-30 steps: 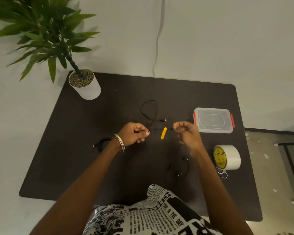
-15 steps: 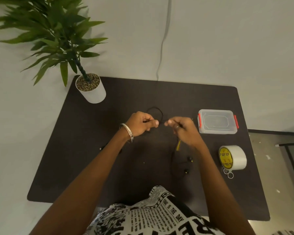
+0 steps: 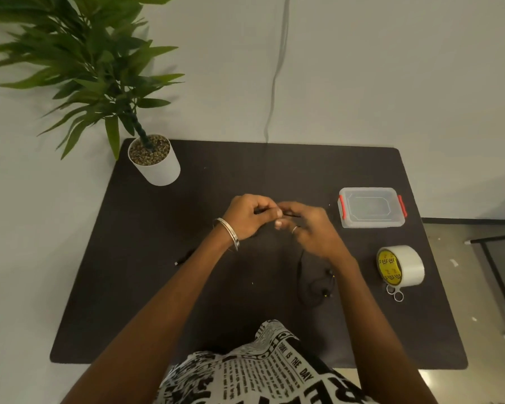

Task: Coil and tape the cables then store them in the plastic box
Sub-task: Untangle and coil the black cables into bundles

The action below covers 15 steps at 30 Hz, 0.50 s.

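Fingers (image 3: 277,212) of both hands closer together now

Black tabletop (image 3: 164,287); clear plastic box (image 3: 370,207) with red clips; white tape roll (image 3: 405,265), yellow core; white pot (image 3: 158,167).

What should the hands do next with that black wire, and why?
Probably wind another loop. The left hand and right hand are close together, both pinching the black cable, and its tail trails loose on the table. The tape roll lies untouched, and the plastic box has its lid on.
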Motion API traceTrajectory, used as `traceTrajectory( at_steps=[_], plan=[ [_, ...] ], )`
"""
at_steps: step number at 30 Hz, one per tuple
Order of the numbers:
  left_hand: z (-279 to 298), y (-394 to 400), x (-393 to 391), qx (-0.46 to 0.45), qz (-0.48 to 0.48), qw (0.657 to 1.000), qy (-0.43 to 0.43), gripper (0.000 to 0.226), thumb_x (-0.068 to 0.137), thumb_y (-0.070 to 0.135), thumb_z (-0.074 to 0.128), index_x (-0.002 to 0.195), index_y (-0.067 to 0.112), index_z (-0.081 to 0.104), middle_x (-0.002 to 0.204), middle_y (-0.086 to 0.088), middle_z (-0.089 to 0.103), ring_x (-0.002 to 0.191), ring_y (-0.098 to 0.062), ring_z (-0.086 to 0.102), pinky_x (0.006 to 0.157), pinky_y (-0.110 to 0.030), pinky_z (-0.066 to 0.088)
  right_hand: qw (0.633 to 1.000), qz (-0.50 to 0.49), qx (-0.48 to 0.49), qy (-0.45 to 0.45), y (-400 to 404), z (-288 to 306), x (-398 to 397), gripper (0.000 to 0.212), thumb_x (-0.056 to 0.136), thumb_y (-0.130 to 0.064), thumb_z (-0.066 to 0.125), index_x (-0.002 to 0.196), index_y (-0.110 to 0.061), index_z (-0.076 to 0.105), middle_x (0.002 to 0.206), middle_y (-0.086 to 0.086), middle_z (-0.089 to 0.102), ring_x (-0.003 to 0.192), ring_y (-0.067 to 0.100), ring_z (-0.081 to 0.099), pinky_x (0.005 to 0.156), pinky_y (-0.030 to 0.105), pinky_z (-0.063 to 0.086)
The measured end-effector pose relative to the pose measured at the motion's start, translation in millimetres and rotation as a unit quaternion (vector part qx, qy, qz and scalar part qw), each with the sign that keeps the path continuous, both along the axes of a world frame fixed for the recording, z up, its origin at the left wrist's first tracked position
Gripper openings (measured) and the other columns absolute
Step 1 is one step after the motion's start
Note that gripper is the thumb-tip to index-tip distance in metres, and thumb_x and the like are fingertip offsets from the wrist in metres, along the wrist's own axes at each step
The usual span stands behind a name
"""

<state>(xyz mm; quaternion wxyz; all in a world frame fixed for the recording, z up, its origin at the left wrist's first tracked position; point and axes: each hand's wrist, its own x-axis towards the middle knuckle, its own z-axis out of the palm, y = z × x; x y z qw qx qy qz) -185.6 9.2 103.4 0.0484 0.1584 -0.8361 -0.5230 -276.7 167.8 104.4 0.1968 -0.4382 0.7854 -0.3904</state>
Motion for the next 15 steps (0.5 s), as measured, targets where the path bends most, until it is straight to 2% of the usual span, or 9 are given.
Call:
traceTrajectory(
  at_steps=[1, 3, 6, 8, 9, 11, 13, 15],
  plan=[
    [2.0, -2.2, -0.9, -0.002, 0.001, 1.000, -0.004, 0.010, 0.083, 0.025, 0.069, 0.089, 0.018, 0.074, 0.082, 0.002, 0.072, 0.081, -0.010, 0.066, 0.075, -0.022, 0.050, 0.999, -0.013, -0.019, -0.034, 0.5, 3.1, -0.2, 0.020, 0.091, -0.016, 0.062, 0.109, -0.015, 0.067, 0.084, 0.000, 0.070, 0.077, 0.008, 0.064, 0.074, 0.027, 0.053],
    [4.8, -10.9, 0.4, -0.015, 0.005, 1.000, -0.020, 0.012, 0.081, 0.026, 0.071, 0.090, 0.019, 0.074, 0.085, 0.004, 0.073, 0.084, -0.010, 0.066, 0.077, -0.022, 0.050, 0.996, -0.070, -0.047, -0.027, 6.1, 4.4, -8.8, 0.012, 0.092, -0.013, 0.059, 0.094, -0.018, 0.069, 0.067, -0.002, 0.065, 0.061, 0.006, 0.058, 0.060, 0.022, 0.047],
    [2.4, -24.9, 7.9, -0.043, -0.013, 0.997, -0.057, 0.014, 0.081, 0.025, 0.071, 0.093, 0.018, 0.075, 0.084, 0.006, 0.073, 0.083, -0.006, 0.066, 0.081, -0.022, 0.051, 0.988, -0.141, -0.055, 0.004, 22.4, 3.8, -27.5, 0.015, 0.091, -0.011, 0.059, 0.084, -0.021, 0.068, 0.066, 0.000, 0.064, 0.058, 0.000, 0.053, 0.055, 0.013, 0.039],
    [-0.3, -27.6, 11.5, -0.045, -0.004, 0.997, -0.066, 0.013, 0.082, 0.028, 0.069, 0.089, 0.019, 0.075, 0.072, 0.008, 0.071, 0.073, -0.001, 0.065, 0.076, -0.021, 0.049, 0.982, -0.177, -0.054, 0.031, 29.9, 6.2, -35.9, 0.015, 0.091, -0.011, 0.059, 0.083, -0.013, 0.070, 0.065, -0.011, 0.061, 0.058, -0.001, 0.052, 0.053, 0.011, 0.036],
    [-1.6, -27.0, 11.9, -0.046, 0.009, 0.997, -0.068, 0.012, 0.083, 0.029, 0.068, 0.086, 0.020, 0.075, 0.067, 0.009, 0.069, 0.068, 0.001, 0.063, 0.073, -0.019, 0.046, 0.978, -0.195, -0.053, 0.048, 31.6, 6.7, -38.2, 0.016, 0.091, -0.012, 0.057, 0.083, -0.011, 0.071, 0.065, -0.014, 0.060, 0.058, 0.001, 0.053, 0.053, 0.012, 0.037],
    [-4.7, -24.7, 11.9, -0.035, 0.040, 0.996, -0.077, 0.010, 0.085, 0.028, 0.066, 0.083, 0.021, 0.074, 0.062, 0.009, 0.068, 0.066, 0.000, 0.063, 0.072, -0.019, 0.045, 0.964, -0.255, -0.043, 0.054, 33.9, 3.7, -39.7, 0.018, 0.094, -0.014, 0.055, 0.086, -0.008, 0.071, 0.067, -0.005, 0.063, 0.060, 0.009, 0.055, 0.057, 0.023, 0.042],
    [-5.8, -24.0, 12.2, 0.012, 0.066, 0.994, -0.088, 0.012, 0.087, 0.023, 0.063, 0.079, 0.023, 0.073, 0.063, 0.006, 0.068, 0.069, -0.003, 0.065, 0.080, -0.023, 0.049, 0.946, -0.315, 0.028, 0.067, 34.4, 1.6, -42.5, 0.018, 0.094, -0.011, 0.053, 0.090, -0.004, 0.070, 0.078, 0.008, 0.068, 0.069, 0.021, 0.057, 0.066, 0.032, 0.045],
    [-4.7, -24.9, 12.6, 0.036, 0.064, 0.993, -0.098, 0.017, 0.089, 0.018, 0.060, 0.077, 0.023, 0.071, 0.061, 0.005, 0.068, 0.071, -0.008, 0.067, 0.087, -0.028, 0.049, 0.914, -0.307, 0.223, 0.141, 35.4, 0.5, -44.2, 0.017, 0.091, -0.009, 0.055, 0.100, -0.003, 0.067, 0.101, 0.017, 0.067, 0.092, 0.030, 0.056, 0.084, 0.041, 0.044]
  ],
)
